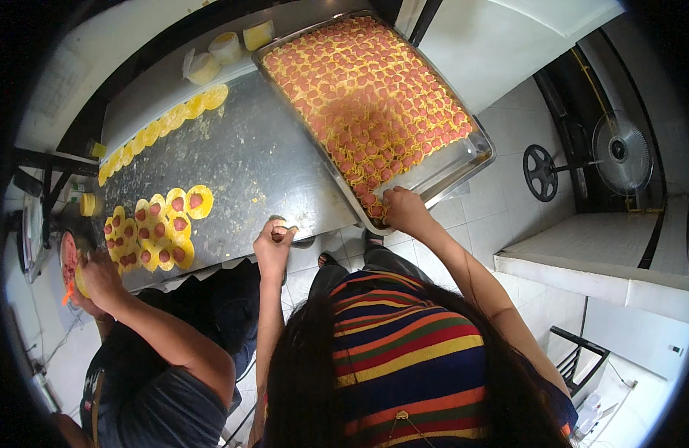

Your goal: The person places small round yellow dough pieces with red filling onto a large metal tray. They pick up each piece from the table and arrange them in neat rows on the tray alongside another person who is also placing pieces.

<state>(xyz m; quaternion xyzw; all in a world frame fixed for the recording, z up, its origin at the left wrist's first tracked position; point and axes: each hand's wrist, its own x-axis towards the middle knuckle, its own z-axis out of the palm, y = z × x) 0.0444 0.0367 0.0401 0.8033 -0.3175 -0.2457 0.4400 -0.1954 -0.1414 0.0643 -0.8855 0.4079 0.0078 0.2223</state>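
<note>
My right hand (pixel 408 210) is at the near corner of a large metal tray (pixel 443 166), its fingers drawn together next to the last small meat-topped yellow dumplings (pixel 368 200). What those fingertips hold, if anything, is hidden. Rows of these dumplings (pixel 359 67) cover most of the tray; bare metal shows along its near right side. Over the front edge of the steel table (pixel 262 157), my left hand (pixel 274 237) is raised with curled fingers, and I cannot make out what is in them.
At left, a co-worker's hand (pixel 101 280) is by a round container of pink meat filling (pixel 69 261). Yellow wrappers with meat (pixel 157 228) lie near the co-worker; plain wrappers (pixel 165 123) line the far edge beside plastic-wrapped stacks (pixel 225 48). A fan (pixel 619 153) stands right.
</note>
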